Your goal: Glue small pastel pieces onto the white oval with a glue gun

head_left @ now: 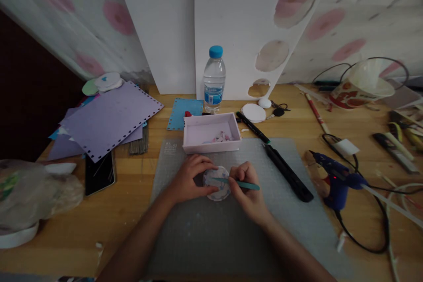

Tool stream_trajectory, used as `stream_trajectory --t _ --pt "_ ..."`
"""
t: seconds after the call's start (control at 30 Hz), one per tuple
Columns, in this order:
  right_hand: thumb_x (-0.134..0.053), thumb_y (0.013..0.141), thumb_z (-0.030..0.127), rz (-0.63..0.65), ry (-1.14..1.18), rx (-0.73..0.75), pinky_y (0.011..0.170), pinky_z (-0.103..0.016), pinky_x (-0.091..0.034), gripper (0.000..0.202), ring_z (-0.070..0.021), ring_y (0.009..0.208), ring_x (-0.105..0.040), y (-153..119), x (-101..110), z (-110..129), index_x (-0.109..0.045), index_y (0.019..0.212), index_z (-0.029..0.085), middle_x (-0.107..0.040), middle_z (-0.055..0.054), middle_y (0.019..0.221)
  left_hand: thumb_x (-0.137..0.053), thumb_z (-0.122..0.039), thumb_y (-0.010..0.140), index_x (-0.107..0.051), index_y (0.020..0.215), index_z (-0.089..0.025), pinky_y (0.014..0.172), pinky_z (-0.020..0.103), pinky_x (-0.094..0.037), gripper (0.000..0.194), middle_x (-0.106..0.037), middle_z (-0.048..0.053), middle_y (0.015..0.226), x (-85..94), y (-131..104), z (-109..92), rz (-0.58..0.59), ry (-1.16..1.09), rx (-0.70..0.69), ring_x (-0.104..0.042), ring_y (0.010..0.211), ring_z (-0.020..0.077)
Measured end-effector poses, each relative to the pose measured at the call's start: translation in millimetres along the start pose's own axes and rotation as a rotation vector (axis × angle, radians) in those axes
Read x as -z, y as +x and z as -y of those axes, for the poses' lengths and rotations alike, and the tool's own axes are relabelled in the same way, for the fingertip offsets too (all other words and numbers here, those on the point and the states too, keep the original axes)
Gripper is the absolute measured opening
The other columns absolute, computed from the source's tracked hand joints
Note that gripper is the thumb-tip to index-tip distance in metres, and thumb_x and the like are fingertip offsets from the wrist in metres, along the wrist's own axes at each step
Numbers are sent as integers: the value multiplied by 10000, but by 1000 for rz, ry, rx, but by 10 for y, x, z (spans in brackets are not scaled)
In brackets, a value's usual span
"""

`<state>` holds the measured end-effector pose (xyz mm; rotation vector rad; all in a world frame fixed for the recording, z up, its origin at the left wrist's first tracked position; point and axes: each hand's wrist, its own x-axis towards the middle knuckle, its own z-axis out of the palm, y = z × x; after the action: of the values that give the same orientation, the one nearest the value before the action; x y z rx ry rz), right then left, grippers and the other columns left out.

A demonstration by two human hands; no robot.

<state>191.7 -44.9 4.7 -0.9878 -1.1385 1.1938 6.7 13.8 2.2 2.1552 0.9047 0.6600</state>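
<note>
On the grey cutting mat point(188, 246) lies a small round white disc point(218, 191) with bluish marks and a scalloped rim. My left hand point(190, 178) grips its left edge between thumb and fingers. Pinched in my right hand point(246, 189) are slim teal tweezers point(249, 185), their tip pointing left over the disc's face. Whether the tip holds anything is too small to tell. Just beyond my hands, a pale pink open box point(211, 146) contains small pinkish-white scraps point(221, 136).
A black utility knife point(287, 172) and black marker point(253, 126) lie right of the box. Farther right is a blue glue gun point(340, 180) with its cable. Behind the box stands a water bottle point(214, 81). Purple sheets point(112, 119) and a phone point(101, 174) are at left.
</note>
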Motion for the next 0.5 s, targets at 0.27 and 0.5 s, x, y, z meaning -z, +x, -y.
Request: stream_trajectory --t 0.27,0.5 --pt "-506 913 228 9 34 9 512 -227 -295 228 -109 570 -324 -12 15 -9 -313 794 251 -360 61 695 -770 -436 709 -662 1108 -244 936 389 -416 456 -625 66 1088 -12 -15 33 -2 7 -12 -558 1040 241" --pt "-507 902 183 25 59 7 522 -224 -290 220 -109 589 -324 -29 18 -38 -326 795 248 -358 57 707 -776 -427 705 -658 1095 -225 942 405 -423 454 -628 74 1089 -17 -15 32 -16 5 -29 -567 1036 239"
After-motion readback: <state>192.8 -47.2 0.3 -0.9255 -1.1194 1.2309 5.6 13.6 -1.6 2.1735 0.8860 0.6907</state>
